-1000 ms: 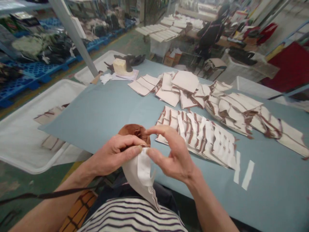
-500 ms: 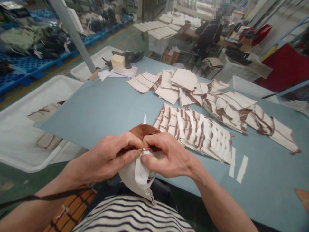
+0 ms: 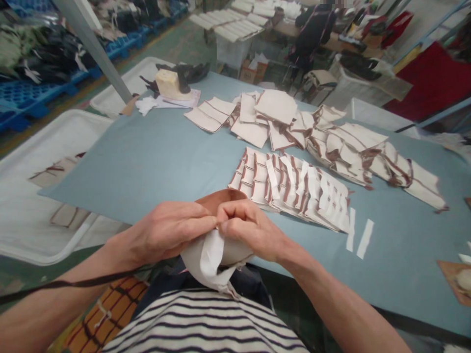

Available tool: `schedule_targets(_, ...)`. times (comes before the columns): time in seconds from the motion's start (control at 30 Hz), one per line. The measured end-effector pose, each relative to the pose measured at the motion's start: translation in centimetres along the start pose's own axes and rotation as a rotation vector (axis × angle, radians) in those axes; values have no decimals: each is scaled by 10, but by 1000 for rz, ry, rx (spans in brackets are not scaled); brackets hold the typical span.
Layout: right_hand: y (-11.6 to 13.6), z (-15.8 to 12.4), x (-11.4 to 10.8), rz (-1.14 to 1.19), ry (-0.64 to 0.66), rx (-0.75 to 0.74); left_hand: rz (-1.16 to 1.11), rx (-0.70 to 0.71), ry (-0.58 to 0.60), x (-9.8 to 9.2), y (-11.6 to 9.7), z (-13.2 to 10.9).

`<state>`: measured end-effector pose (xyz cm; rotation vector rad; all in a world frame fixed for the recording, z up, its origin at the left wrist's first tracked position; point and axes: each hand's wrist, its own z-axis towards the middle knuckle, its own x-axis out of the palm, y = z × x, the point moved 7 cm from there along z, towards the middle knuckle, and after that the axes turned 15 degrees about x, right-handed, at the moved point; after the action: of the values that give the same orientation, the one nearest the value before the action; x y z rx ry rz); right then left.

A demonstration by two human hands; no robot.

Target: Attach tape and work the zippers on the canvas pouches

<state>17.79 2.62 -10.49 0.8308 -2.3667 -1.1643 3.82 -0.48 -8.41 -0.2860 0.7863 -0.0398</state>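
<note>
Close to my body, a cream cloth pouch piece point(image 3: 237, 249) with a brown inner side point(image 3: 217, 197) is held between both hands. My left hand point(image 3: 172, 228) pinches its upper edge from the left. Right beside it, my right hand point(image 3: 245, 223) pinches the same edge, its thumb and curled fingertips almost meeting the left ones. From the pinch point a white strip point(image 3: 211, 252) hangs down over the cream cloth. The exact spot under the fingertips is hidden.
On the blue table point(image 3: 147, 162) lies a row of overlapped cream pieces with brown edges point(image 3: 290, 189), white strips on top. Behind is a loose pile of similar pieces point(image 3: 275, 108). Two loose strips point(image 3: 365, 239) lie to the right. A white bin point(image 3: 22, 215) stands left; a person point(image 3: 314, 29) sits beyond.
Both hands stay on the pouch piece, but my fingertips have drawn closer together. My right thumb has moved up from the white strip to the edge. The view has shifted slightly.
</note>
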Motion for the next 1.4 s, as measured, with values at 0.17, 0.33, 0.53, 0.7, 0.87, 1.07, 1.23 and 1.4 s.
schedule_targets(0.17, 5, -14, -7, -163, -123, -114, -43, -293, 40, -12, 3, 9)
schedule_targets(0.33, 19, -32, -8, -398, -262, -327, -251, -436, 163, -16, 4, 19)
schedule_targets(0.53, 15, -34, -3, -433, -337, -549, -214, -359, 160, -7, 9, 15)
schedule_targets(0.7, 6, -32, -3, -511, -350, -522, -432, -564, 217, -3, 20, 8)
schedule_targets(0.87, 13, -40, -3, -657, -367, -589, -546, -609, 255, -2, 25, 19)
schedule_targets(1.07, 17, -47, -5, -731, -399, -606, -453, -531, 290, 6, 23, 32)
schedule_targets(1.23, 15, -50, -13, -552, -281, -521, -509, -475, 219, 10, 16, 34)
schedule_targets(1.4, 10, -35, -14, -311, -40, -414, -774, -681, 10, 20, 17, 24)
